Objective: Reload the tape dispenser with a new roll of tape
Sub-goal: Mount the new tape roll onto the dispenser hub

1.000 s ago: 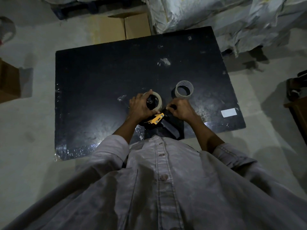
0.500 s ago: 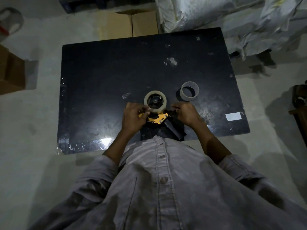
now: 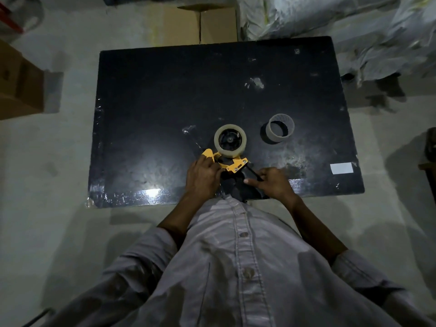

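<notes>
A yellow and black tape dispenser (image 3: 232, 165) lies flat near the front edge of a black table (image 3: 153, 102). A pale roll of tape (image 3: 230, 140) sits on its black hub. My left hand (image 3: 203, 177) grips the dispenser's yellow front part. My right hand (image 3: 271, 182) holds the black handle, with the fingers curled on it. An empty cardboard tape core (image 3: 280, 127) stands on the table to the right of the roll, apart from both hands.
A white label (image 3: 341, 168) is stuck near the table's right front corner. Cardboard boxes (image 3: 207, 22) stand behind the table and another box (image 3: 16, 83) at the left. Plastic-wrapped bundles (image 3: 330, 27) fill the back right. The floor is grey concrete.
My left hand came off the tape roll and slid down onto the yellow front part. My right hand shifted lower onto the handle. The roll now shows fully on the hub.
</notes>
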